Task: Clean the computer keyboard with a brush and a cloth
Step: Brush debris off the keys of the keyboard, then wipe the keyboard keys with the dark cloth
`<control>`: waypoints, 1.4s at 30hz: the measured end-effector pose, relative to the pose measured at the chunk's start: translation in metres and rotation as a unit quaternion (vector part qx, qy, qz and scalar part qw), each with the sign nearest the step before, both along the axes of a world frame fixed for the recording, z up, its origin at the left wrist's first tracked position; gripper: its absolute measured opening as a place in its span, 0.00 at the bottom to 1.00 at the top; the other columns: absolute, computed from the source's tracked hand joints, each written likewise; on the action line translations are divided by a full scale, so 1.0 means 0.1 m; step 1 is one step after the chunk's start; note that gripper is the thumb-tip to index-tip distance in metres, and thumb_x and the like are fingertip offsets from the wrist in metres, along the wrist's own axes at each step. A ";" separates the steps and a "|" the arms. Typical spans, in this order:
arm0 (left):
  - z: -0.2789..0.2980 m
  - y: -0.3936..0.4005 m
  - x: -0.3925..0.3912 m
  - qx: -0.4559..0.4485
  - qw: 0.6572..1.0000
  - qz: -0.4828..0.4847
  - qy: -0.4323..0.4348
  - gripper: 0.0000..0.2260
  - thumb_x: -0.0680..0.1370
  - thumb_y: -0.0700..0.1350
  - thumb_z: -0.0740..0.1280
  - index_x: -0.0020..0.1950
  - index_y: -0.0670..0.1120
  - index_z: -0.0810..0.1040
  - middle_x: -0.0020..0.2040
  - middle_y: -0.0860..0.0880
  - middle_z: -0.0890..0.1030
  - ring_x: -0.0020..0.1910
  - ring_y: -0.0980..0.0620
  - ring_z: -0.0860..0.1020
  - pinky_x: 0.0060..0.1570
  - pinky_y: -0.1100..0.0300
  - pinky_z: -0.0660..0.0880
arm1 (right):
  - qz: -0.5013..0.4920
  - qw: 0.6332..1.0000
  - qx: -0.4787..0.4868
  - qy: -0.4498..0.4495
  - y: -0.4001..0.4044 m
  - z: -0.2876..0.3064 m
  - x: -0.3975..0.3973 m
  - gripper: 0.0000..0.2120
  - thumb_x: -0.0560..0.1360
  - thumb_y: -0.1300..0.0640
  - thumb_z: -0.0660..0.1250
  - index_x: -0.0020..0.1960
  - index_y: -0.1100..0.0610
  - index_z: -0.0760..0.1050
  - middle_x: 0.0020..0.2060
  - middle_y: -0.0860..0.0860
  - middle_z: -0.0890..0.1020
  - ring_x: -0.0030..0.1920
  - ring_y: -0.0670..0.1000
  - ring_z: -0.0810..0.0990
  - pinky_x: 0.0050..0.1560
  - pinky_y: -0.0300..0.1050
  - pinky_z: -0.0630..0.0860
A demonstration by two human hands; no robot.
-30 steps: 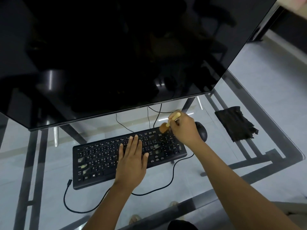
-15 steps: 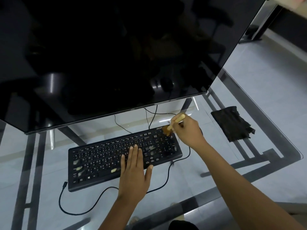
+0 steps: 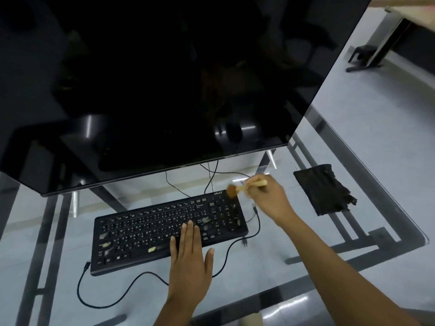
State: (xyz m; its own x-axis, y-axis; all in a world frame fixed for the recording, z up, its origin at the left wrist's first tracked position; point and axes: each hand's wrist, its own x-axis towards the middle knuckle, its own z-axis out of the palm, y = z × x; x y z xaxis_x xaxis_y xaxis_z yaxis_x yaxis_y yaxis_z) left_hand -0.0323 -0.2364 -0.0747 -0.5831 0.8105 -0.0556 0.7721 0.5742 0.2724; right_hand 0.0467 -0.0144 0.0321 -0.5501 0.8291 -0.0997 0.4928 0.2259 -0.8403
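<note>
A black keyboard point(image 3: 146, 234) lies on the glass desk, with pale specks of dirt on several keys. My left hand point(image 3: 190, 255) rests flat on its front right part, fingers straight. My right hand point(image 3: 268, 198) grips a small brush point(image 3: 235, 189) with a pale wooden handle. Its brown bristles touch the keyboard's far right corner. A dark cloth point(image 3: 323, 189) lies crumpled on the glass to the right, apart from both hands.
A large dark monitor point(image 3: 164, 85) leans over the far side of the desk, close above the keyboard. A black cable point(image 3: 113, 300) loops on the glass desk point(image 3: 270, 274) in front of the keyboard. The mouse is hidden behind my right hand.
My left hand slid back toward the keyboard's front edge. The brush shifted slightly right to the far right corner. The view moved closer.
</note>
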 end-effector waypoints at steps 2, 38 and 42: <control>0.06 0.09 0.05 -0.001 1.000 -0.001 -0.001 0.30 0.81 0.59 0.44 0.74 0.40 0.62 0.76 0.44 0.61 0.76 0.48 0.53 0.72 0.49 0.45 | -0.094 0.990 -0.062 0.081 0.20 0.01 0.20 0.05 0.72 0.61 0.71 0.42 0.52 0.80 0.39 0.51 0.82 0.39 0.51 0.81 0.40 0.43 0.79; 0.18 3.57 1.13 -0.093 0.989 -0.085 0.073 0.28 0.79 0.62 0.54 0.67 0.41 0.70 0.63 0.44 0.71 0.62 0.45 0.67 0.67 0.50 0.62 | -0.135 0.933 0.075 -0.324 2.23 -0.82 1.67 0.23 0.77 0.44 0.64 0.65 0.56 0.69 0.59 0.55 0.74 0.59 0.55 0.73 0.62 0.52 0.71; 0.23 3.66 1.19 -0.052 0.993 -0.091 0.049 0.17 0.78 0.57 0.61 0.57 0.46 0.75 0.56 0.47 0.72 0.56 0.48 0.68 0.56 0.55 0.66 | -0.127 0.944 -0.018 -0.304 2.25 -0.84 1.64 0.18 0.77 0.48 0.65 0.61 0.56 0.69 0.51 0.53 0.79 0.51 0.55 0.79 0.60 0.54 0.74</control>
State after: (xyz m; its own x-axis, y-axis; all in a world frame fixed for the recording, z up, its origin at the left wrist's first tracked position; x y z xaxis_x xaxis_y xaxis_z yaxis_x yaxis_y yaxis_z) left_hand 0.0872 0.1301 -0.0512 -0.4341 0.8958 -0.0947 0.8854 0.4437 0.1384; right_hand 0.2110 0.2109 -0.0516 -0.1663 0.9165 -0.3638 0.9206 0.0121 -0.3903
